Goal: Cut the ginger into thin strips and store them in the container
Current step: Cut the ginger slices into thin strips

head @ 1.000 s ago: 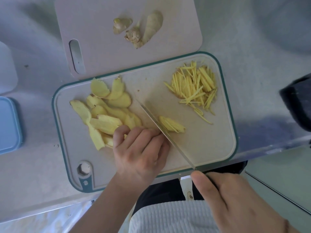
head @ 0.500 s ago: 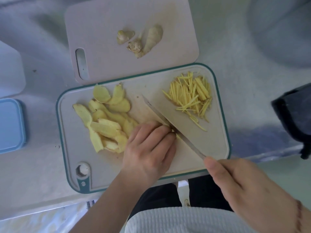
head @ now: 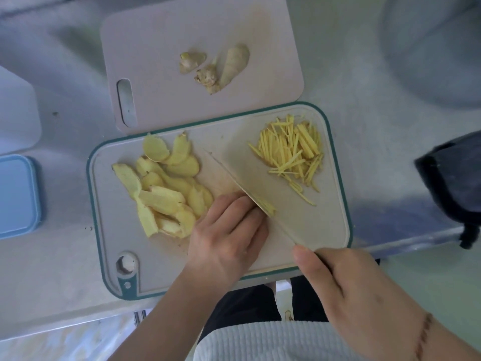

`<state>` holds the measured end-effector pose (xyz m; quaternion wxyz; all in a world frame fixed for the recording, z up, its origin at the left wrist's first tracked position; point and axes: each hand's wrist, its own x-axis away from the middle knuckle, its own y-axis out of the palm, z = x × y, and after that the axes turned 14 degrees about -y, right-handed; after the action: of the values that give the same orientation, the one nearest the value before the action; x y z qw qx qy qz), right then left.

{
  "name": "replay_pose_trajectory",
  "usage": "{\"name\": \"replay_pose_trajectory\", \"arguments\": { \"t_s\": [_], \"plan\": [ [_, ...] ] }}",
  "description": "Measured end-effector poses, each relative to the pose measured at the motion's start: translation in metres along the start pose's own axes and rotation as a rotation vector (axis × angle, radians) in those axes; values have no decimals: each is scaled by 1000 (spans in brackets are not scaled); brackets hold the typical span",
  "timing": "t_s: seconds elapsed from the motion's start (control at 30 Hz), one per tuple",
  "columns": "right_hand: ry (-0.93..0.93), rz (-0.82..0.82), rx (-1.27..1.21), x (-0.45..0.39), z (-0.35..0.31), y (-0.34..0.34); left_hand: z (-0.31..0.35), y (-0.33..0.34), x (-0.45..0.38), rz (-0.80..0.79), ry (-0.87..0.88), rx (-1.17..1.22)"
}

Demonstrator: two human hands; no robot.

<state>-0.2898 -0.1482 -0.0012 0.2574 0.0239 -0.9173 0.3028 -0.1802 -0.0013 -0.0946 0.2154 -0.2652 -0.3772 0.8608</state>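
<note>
On the teal-rimmed cutting board (head: 104,204) lies a heap of peeled ginger slices (head: 161,188) at the left and a pile of thin ginger strips (head: 289,152) at the upper right. My left hand (head: 226,235) presses curled fingers down on a small stack of slices, mostly hidden beneath them. My right hand (head: 346,287) grips the handle of a broad knife (head: 260,178), whose blade rests against the left knuckles. A few freshly cut strips (head: 269,208) show at the blade's edge.
A pink cutting board (head: 161,48) behind holds unpeeled ginger pieces (head: 216,66). A blue container lid (head: 15,196) and a white one (head: 15,110) sit at the left. A dark bag (head: 453,183) hangs off the counter's right edge. The counter edge runs just under the board.
The knife blade has tilted flatter and moved left against my left knuckles, covering the cut stack. The view has shifted down slightly.
</note>
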Motion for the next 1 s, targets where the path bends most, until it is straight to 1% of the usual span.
{"name": "replay_pose_trajectory", "arguments": {
  "t_s": [0.1, 0.2, 0.4, 0.5, 0.57, 0.67, 0.73, 0.8, 0.9, 1.0],
  "plan": [
    [-5, -20, 32, -10, 3, 5, -1, 1, 1, 8, 1, 7],
    [-39, 1, 19, -22, -2, 6, 0, 1, -1, 24, -5, 19],
    [-1, 41, 9, 13, 6, 5, -3, 1, 1, 24, -5, 43],
    [6, 34, 16, 8, 7, 10, -1, 2, 2, 22, -8, 76],
    [-16, 32, -15, -7, 3, 12, -3, 1, 0, 2, -15, 89],
    [-53, 71, -54, -23, -2, 7, -4, 0, -1, -37, -31, 79],
    [-60, 101, -109, -16, 0, 3, -3, -6, -1, -48, -42, 84],
    [-42, 116, -226, 1, 6, 3, -4, -16, 1, -26, -64, 82],
    [-17, 44, -335, 19, 12, 10, -13, -36, 5, 66, -159, 44],
    [25, -44, -323, 19, 8, 18, -23, -48, 4, 70, -215, -41]
  ]
}}
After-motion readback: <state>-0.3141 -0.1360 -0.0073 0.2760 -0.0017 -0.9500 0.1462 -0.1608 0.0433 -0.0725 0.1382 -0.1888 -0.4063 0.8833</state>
